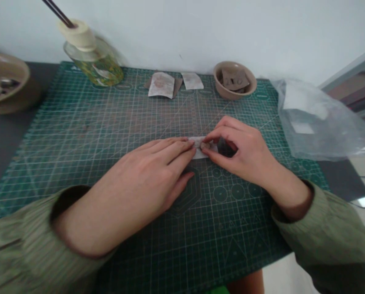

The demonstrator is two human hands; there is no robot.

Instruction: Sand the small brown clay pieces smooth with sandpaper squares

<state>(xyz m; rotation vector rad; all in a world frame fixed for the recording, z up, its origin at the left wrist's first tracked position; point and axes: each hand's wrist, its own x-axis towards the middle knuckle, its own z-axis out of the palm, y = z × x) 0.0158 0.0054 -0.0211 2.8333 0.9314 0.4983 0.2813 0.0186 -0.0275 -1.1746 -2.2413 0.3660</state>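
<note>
A small strip of white paper (pixel 201 154) lies on the green cutting mat, partly covered by my fingers. My left hand (pixel 148 169) rests palm down with its fingers stretched out, the tips pressing on the paper's left part. At the right part, my right hand (pixel 239 147) pinches a small brownish piece (pixel 204 145) between thumb and fingertips. What that piece is, I cannot make out. A shadow falls on the mat under my right palm.
The gridded cutting mat (pixel 109 126) covers most of the table. Along its back stand a reed diffuser bottle (pixel 98 65), white paper packets (pixel 161 85) and a small bowl (pixel 235 94) holding cardboard pieces. A larger bowl (pixel 25 96) is at left, a clear plastic bag (pixel 329 134) at right.
</note>
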